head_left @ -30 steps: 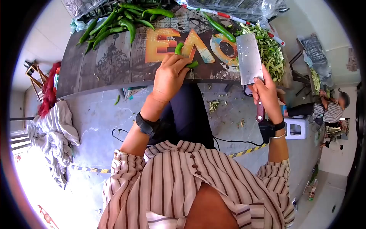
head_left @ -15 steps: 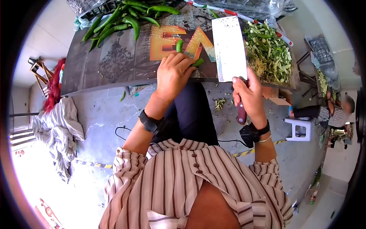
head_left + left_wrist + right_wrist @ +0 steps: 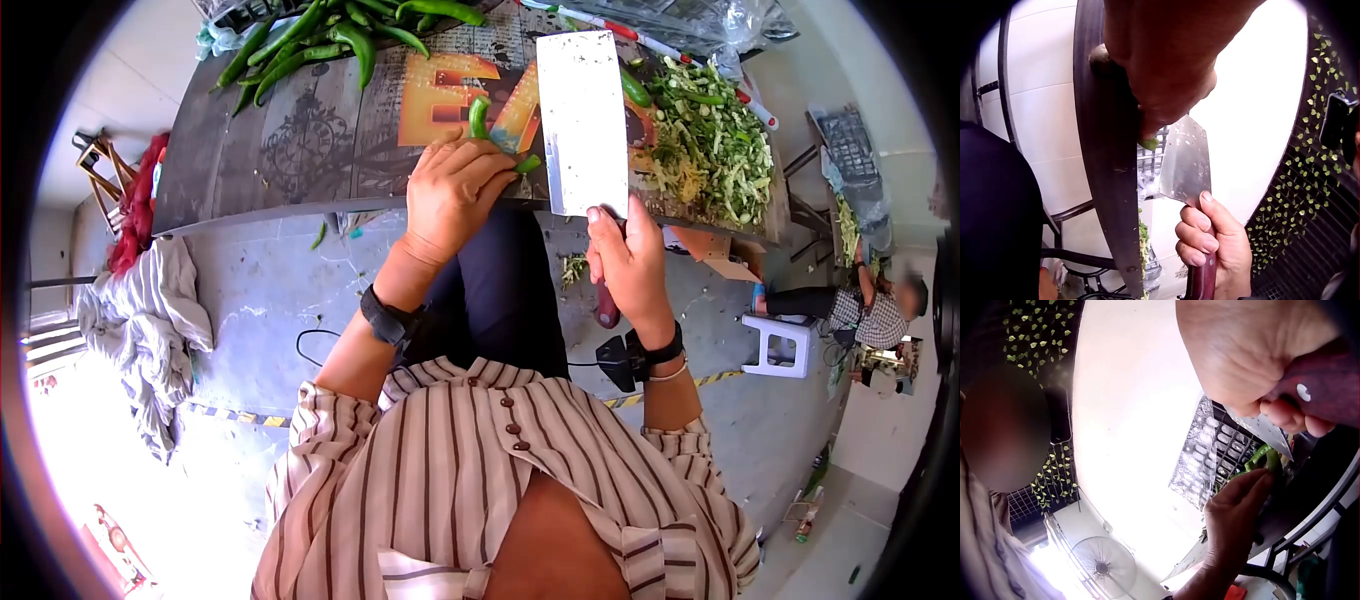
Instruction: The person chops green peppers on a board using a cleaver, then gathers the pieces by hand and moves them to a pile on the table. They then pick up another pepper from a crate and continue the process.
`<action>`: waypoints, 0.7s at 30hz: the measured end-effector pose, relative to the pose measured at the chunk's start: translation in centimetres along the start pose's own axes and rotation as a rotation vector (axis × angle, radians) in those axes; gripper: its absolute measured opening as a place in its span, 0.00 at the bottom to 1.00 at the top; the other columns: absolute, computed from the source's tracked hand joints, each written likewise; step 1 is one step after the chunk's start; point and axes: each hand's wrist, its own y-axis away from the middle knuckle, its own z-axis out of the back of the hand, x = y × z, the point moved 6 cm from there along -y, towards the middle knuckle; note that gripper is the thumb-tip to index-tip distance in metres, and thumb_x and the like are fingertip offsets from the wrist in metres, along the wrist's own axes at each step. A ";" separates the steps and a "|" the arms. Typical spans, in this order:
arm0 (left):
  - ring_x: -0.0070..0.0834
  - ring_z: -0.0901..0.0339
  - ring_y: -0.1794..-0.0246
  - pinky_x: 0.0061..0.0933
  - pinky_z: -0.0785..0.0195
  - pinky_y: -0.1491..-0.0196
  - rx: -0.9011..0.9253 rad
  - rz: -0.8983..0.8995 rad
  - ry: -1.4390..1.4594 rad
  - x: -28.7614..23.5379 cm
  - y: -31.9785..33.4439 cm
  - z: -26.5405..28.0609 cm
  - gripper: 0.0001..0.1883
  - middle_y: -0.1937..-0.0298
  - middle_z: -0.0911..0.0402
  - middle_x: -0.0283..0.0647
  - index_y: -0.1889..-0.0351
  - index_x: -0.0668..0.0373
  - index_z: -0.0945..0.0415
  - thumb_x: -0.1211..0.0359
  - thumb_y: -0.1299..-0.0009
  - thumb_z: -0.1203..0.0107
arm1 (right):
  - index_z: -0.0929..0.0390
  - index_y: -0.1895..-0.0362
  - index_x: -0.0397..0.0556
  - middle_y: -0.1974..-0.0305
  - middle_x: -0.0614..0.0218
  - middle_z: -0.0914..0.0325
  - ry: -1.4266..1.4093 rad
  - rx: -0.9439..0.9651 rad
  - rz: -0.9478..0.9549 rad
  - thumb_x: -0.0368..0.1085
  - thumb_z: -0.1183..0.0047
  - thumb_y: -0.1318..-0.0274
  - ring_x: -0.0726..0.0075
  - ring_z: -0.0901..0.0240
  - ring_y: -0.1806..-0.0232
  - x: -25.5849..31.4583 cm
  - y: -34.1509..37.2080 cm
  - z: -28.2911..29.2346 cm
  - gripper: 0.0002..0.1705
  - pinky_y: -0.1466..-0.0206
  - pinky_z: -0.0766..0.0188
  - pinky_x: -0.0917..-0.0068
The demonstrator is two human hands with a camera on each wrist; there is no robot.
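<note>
My left hand (image 3: 452, 190) grips a green chili pepper (image 3: 479, 118) against the wooden table, near its front edge. One end pokes up beyond the fingers and the other shows beside the thumb. My right hand (image 3: 632, 262) holds a cleaver by its dark red handle (image 3: 606, 306). The broad blade (image 3: 583, 120) is raised just right of the pepper, bits of pepper stuck to it. In the left wrist view the cleaver (image 3: 1186, 159) is seen beyond the left hand, fingers wrapped round the handle. Much of the pepper is hidden under the left hand.
Whole green chili peppers (image 3: 330, 48) are heaped at the back left. Chopped pepper (image 3: 720, 150) is piled at the table's right, a whole pepper (image 3: 633, 88) beside it. A white stool (image 3: 777, 345) and another person (image 3: 875, 310) are at the right.
My right hand has carried the cleaver leftward from beside the chopped pile to near the held pepper. My left hand keeps its grip on the pepper in nearly the same spot.
</note>
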 end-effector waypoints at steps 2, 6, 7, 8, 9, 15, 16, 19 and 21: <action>0.34 0.19 0.59 0.37 0.30 0.43 0.006 0.020 0.010 0.1 0.0 0.0 0.09 0.62 0.17 0.34 0.65 0.55 0.16 0.68 0.43 0.32 | 0.32 0.61 0.41 0.82 0.73 0.32 -0.014 0.002 0.002 0.34 0.51 0.31 0.84 0.37 0.85 0.0 0.0 -0.3 0.08 0.83 0.38 0.79; 0.32 0.18 0.59 0.39 0.31 0.39 0.010 0.024 0.015 0.1 0.1 0.0 0.09 0.62 0.16 0.34 0.65 0.55 0.16 0.68 0.43 0.32 | 0.32 0.62 0.41 0.82 0.73 0.32 -0.019 -0.001 -0.008 0.34 0.51 0.31 0.84 0.37 0.85 0.0 0.0 -0.6 0.08 0.83 0.38 0.79; 0.32 0.18 0.59 0.39 0.31 0.39 0.015 0.026 0.019 0.2 0.1 0.1 0.09 0.63 0.16 0.35 0.65 0.54 0.16 0.68 0.43 0.32 | 0.32 0.62 0.41 0.82 0.73 0.32 -0.008 -0.006 -0.010 0.34 0.51 0.31 0.84 0.37 0.85 0.0 0.0 -0.6 0.08 0.83 0.38 0.79; 0.32 0.18 0.59 0.39 0.31 0.39 0.016 0.029 0.017 0.2 0.2 0.1 0.09 0.63 0.16 0.35 0.65 0.54 0.16 0.68 0.43 0.32 | 0.32 0.62 0.41 0.82 0.73 0.32 -0.009 -0.003 -0.011 0.34 0.51 0.31 0.84 0.37 0.85 -0.1 0.0 -0.7 0.08 0.83 0.38 0.79; 0.32 0.18 0.59 0.40 0.31 0.39 0.015 0.031 0.020 0.2 0.2 0.1 0.09 0.63 0.16 0.34 0.65 0.54 0.16 0.68 0.43 0.32 | 0.32 0.62 0.41 0.82 0.73 0.32 0.002 -0.001 -0.006 0.34 0.51 0.31 0.83 0.37 0.85 -0.1 0.0 -0.7 0.08 0.83 0.38 0.79; 0.31 0.18 0.59 0.40 0.31 0.38 0.012 0.034 0.025 0.2 0.2 0.1 0.08 0.63 0.16 0.33 0.66 0.54 0.16 0.68 0.43 0.32 | 0.33 0.64 0.40 0.83 0.71 0.32 0.041 0.001 -0.022 0.34 0.51 0.31 0.81 0.36 0.86 0.1 0.0 -1.0 0.10 0.83 0.39 0.77; 0.30 0.18 0.59 0.40 0.31 0.38 0.011 0.030 0.023 0.2 0.2 0.2 0.08 0.63 0.16 0.33 0.66 0.54 0.16 0.68 0.43 0.32 | 0.33 0.64 0.40 0.83 0.70 0.32 0.051 0.000 -0.025 0.34 0.51 0.31 0.80 0.36 0.86 0.2 0.0 -1.1 0.10 0.83 0.39 0.77; 0.30 0.18 0.59 0.40 0.31 0.37 0.008 0.020 0.022 0.2 0.3 0.1 0.08 0.63 0.16 0.32 0.66 0.54 0.15 0.68 0.43 0.32 | 0.33 0.65 0.40 0.83 0.68 0.31 0.081 -0.010 -0.011 0.34 0.51 0.32 0.78 0.36 0.86 0.0 0.1 -1.0 0.10 0.83 0.39 0.75; 0.28 0.18 0.59 0.40 0.31 0.38 -0.002 0.012 0.014 0.2 0.3 0.0 0.07 0.64 0.17 0.30 0.68 0.52 0.16 0.68 0.44 0.32 | 0.33 0.65 0.39 0.83 0.66 0.30 0.120 -0.012 0.035 0.34 0.51 0.32 0.77 0.35 0.86 -0.7 0.0 -0.8 0.11 0.83 0.39 0.74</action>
